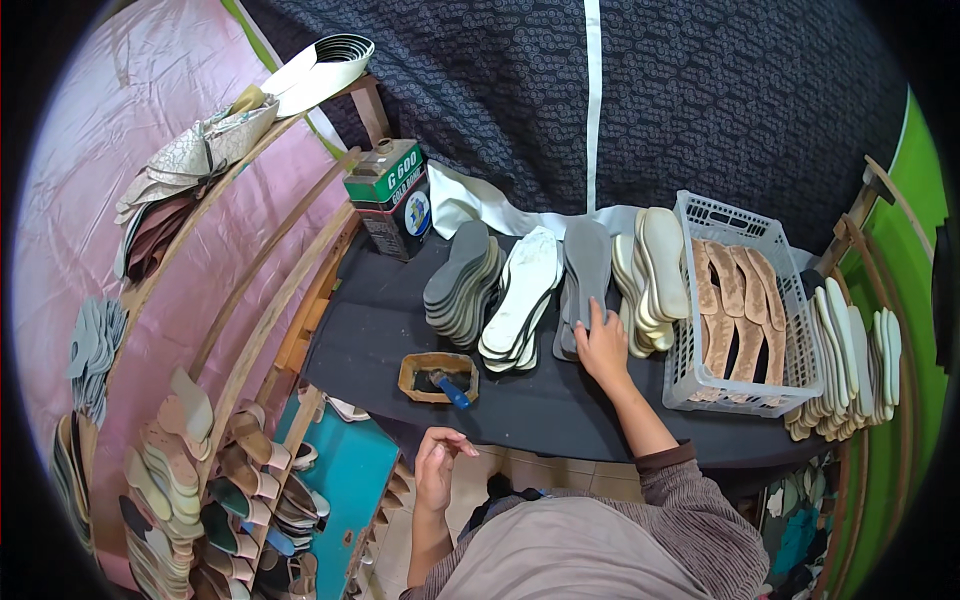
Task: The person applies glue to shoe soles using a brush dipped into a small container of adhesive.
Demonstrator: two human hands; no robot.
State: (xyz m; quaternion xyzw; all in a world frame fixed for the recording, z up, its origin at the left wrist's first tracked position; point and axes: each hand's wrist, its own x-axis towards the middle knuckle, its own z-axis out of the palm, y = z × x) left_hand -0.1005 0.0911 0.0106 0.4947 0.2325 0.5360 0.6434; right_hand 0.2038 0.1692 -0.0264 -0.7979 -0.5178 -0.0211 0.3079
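My right hand (pixel 603 352) lies over the lower end of a stack of grey insoles (pixel 586 255) at mid-table. Its fingers are stretched out and touch the top piece. To the left of that stack are white insoles (pixel 522 290) and another stack of darker grey insoles (pixel 461 270). Cream insoles (pixel 660 262) stand just to its right. My left hand (pixel 438 468) hovers off the table's front edge, fingers loosely bent and apart, holding nothing. Nearest to it is a shallow tan container (pixel 408 378), with a blue-handled brush (pixel 453 391) resting in it.
A white plastic crate (pixel 740 403) holds tan strap-shaped pieces (pixel 738 275). Beside it stand more pale insoles (pixel 840 345). A green and dark metal can (pixel 388 200) is at the back left. Wooden racks (pixel 235 290) with shoe parts and sandals (pixel 245 440) line the left side.
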